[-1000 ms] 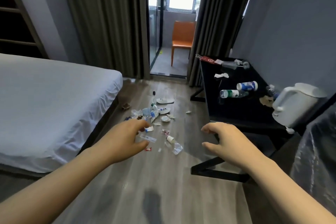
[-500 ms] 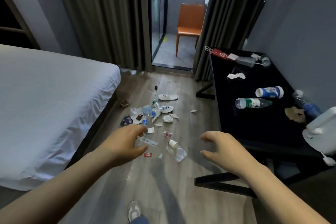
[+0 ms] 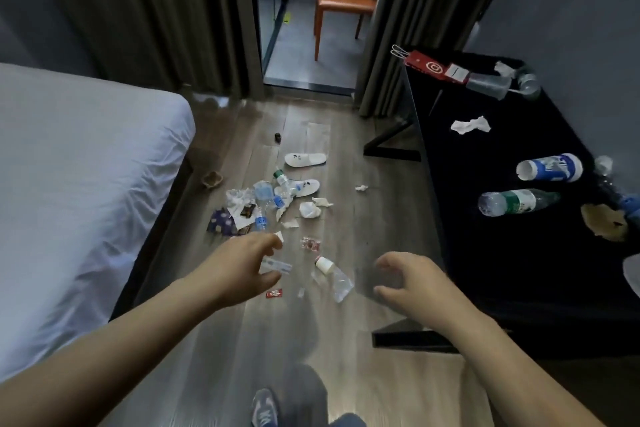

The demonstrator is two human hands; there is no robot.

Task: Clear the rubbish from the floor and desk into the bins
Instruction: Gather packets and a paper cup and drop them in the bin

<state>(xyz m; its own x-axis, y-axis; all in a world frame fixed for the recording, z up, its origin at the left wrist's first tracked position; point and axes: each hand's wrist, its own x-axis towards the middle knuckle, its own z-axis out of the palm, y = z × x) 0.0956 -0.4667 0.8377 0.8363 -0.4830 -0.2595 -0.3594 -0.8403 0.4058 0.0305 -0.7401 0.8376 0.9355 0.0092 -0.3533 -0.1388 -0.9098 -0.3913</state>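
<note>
- Left hand (image 3: 239,267) and right hand (image 3: 412,282) are hovering with fingers loosely curled and apart, gripping nothing.
- The person is stepping forward, so the floor rubbish (image 3: 270,201) is lying nearer under the hands than a second ago; a pickup appears imminent.
- Bottles (image 3: 516,201) are waiting on the desk (image 3: 467,156) at right; no bin is showing.

Head cam (wide-angle) faces fwd, down over floor (image 3: 349,135)

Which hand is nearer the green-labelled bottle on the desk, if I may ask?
Right. The right hand hovers beside the desk, left of the green-labelled bottle; the left hand is farther left, over floor litter.
</note>
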